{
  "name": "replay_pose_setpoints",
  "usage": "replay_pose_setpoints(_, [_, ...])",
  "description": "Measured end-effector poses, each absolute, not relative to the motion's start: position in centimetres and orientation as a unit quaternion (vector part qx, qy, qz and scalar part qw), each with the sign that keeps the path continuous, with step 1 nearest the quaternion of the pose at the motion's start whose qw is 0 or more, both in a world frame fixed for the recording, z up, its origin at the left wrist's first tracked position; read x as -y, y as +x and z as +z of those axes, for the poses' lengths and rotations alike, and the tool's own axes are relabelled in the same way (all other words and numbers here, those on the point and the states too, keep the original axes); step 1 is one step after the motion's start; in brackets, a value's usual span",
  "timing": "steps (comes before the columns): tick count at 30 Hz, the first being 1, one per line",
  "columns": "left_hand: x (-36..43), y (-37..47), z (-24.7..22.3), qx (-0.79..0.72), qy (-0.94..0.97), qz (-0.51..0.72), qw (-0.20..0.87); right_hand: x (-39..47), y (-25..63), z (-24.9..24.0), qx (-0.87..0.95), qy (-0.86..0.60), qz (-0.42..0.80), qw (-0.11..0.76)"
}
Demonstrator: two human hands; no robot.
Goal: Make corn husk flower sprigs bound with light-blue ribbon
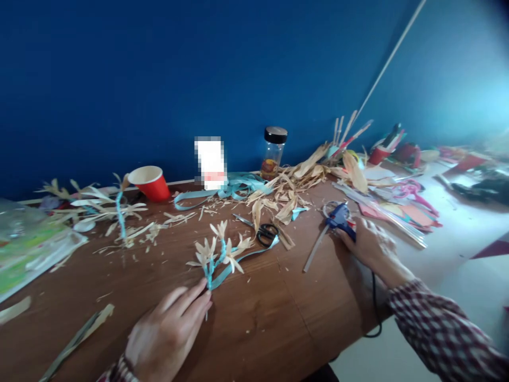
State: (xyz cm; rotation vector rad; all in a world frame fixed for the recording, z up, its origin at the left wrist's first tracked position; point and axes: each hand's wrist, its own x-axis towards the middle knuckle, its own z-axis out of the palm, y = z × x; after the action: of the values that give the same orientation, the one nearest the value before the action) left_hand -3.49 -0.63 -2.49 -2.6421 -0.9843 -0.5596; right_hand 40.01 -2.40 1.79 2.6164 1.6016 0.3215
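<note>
My left hand (169,329) is closed, its fingertips pinching the stem of a small flower sprig (217,254). The sprig has pale, husk-like petals and a stem wrapped in light blue. From that stem a blue paper strip (242,261) trails to the right across the table. My right hand (371,246) is wrapped around the handle of a blue hot glue gun (339,218), which lies at the table's right side with a clear glue stick projecting from it. Black-handled scissors (267,234) lie between the sprig and the glue gun.
A finished-looking sprig (120,212) and a red paper cup (150,184) are at the back left. Dried husks (302,180), blue paper strips (242,183) and a black-lidded jar (274,151) line the wall. Pink scissors (413,192) and clear glue sticks (397,225) lie right.
</note>
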Motion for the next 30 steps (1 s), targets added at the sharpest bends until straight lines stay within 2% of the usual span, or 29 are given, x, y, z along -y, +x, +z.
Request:
replay_pose_setpoints(2, [0.9, -3.0, -2.1, 0.359, -0.903, -0.207, 0.118, 3.0, 38.4, 3.0, -0.550, 0.824, 0.133, 0.006])
replay_pose_setpoints(4, [1.1, -2.6, -1.7, 0.380, -0.896, -0.208, 0.099, 3.7, 35.4, 3.9, -0.595, 0.793, 0.112, -0.069])
replay_pose_setpoints(6, [1.2, -2.4, -1.4, 0.394, -0.890, -0.209, 0.094, 4.5, 31.2, 4.3, -0.696, 0.702, 0.004, -0.152])
replay_pose_setpoints(7, [1.3, -2.3, -1.4, 0.398, -0.890, -0.206, 0.090, 4.8, 28.9, 4.3, -0.749, 0.638, -0.071, -0.163])
replay_pose_setpoints(9, [1.3, -2.4, -1.4, 0.402, -0.890, -0.198, 0.083, 4.9, 24.4, 3.9, -0.847, 0.468, -0.203, -0.151])
replay_pose_setpoints(11, [1.4, -2.5, -1.5, 0.407, -0.891, -0.188, 0.075, 4.2, 20.9, 3.3, -0.867, 0.403, -0.255, -0.145])
replay_pose_setpoints(15, [1.5, -2.6, -1.6, 0.416, -0.888, -0.189, 0.058, 1.7, 18.3, 1.9, -0.855, 0.431, -0.232, -0.171])
replay_pose_setpoints(19, [1.4, -2.4, -1.3, 0.426, -0.883, -0.197, 0.026, -0.1, 18.1, 1.2, -0.854, 0.485, -0.159, -0.097])
replay_pose_setpoints(23, [1.1, -2.3, -1.1, 0.445, -0.872, -0.206, -0.014, -1.0, 17.5, 1.8, -0.845, 0.514, -0.139, -0.056])
replay_pose_setpoints(30, [0.7, -1.9, -2.0, 0.481, -0.838, -0.251, -0.061, -1.5, 17.9, 0.7, -0.841, 0.514, -0.137, -0.098])
